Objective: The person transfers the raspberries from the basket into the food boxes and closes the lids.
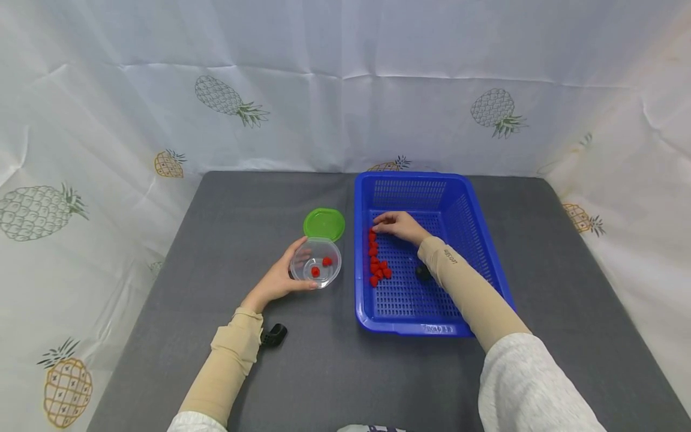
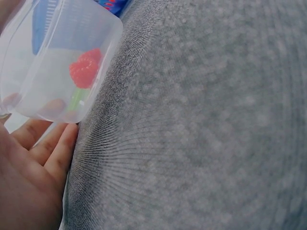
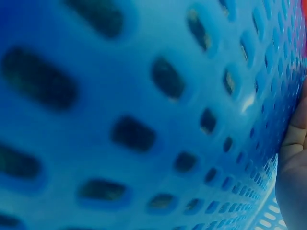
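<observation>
My left hand point(image 1: 282, 273) grips a clear round plastic tub point(image 1: 330, 277), thumb on the near side and fingers around the far side. Two red raspberries point(image 1: 315, 272) lie inside; in the left wrist view the tub point(image 2: 29, 81) is tilted and its raspberries point(image 2: 83, 72) overlap. Inside the blue basket point(image 1: 372, 321), my right hand point(image 1: 402, 227) has its fingertips at the far end of a row of raspberries point(image 1: 373, 252) along the left wall. Whether it pinches one cannot be made out. The right wrist view shows only part of the right hand point(image 3: 293, 163) at the edge.
A green round lid point(image 1: 324, 224) lies on the grey table point(image 1: 318, 372) just behind the tub. Under my right forearm, a dark round object point(image 1: 423, 273) sits in the basket. Wrist-camera straps point(image 1: 274, 336) stick out beside my left wrist. White pineapple-print curtains point(image 1: 302, 120) enclose the table.
</observation>
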`<move>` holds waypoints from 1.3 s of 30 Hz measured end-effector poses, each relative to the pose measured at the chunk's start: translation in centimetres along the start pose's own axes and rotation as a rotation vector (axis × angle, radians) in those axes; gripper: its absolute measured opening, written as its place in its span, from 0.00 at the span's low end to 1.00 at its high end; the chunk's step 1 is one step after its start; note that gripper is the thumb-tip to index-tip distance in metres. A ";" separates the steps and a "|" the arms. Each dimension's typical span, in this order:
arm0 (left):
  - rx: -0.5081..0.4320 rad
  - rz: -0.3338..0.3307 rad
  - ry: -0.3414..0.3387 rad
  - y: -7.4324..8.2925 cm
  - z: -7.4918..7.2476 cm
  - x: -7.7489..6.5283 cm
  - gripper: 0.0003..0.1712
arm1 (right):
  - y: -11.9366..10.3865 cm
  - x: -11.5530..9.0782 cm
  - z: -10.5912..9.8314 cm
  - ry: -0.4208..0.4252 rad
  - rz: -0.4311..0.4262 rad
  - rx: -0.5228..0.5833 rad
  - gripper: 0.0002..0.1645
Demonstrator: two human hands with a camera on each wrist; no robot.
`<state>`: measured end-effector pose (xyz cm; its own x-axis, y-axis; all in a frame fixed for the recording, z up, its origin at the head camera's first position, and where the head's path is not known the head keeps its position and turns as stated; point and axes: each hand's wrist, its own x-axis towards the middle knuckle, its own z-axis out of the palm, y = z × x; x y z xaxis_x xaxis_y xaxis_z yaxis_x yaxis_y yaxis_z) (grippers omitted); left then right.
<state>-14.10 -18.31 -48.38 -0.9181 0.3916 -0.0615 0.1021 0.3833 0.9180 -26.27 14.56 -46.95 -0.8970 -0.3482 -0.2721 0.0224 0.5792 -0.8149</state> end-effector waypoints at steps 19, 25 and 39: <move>-0.028 0.018 0.000 0.0 -0.2 -0.1 0.60 | -0.5 0.1 0.4 -0.018 -0.024 -0.094 0.17; -0.027 0.004 -0.015 1.2 -0.3 -0.2 0.60 | -0.3 0.1 0.2 -0.010 -0.043 -0.076 0.17; -0.037 -0.018 -0.038 3.6 -0.6 -1.2 0.59 | -1.1 -0.6 0.5 -0.031 -0.112 -0.069 0.16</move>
<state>-12.86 -17.89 -44.76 -0.9043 0.4169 -0.0919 0.0710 0.3591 0.9306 -25.58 13.78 -46.14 -0.8781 -0.4357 -0.1976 -0.1089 0.5842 -0.8043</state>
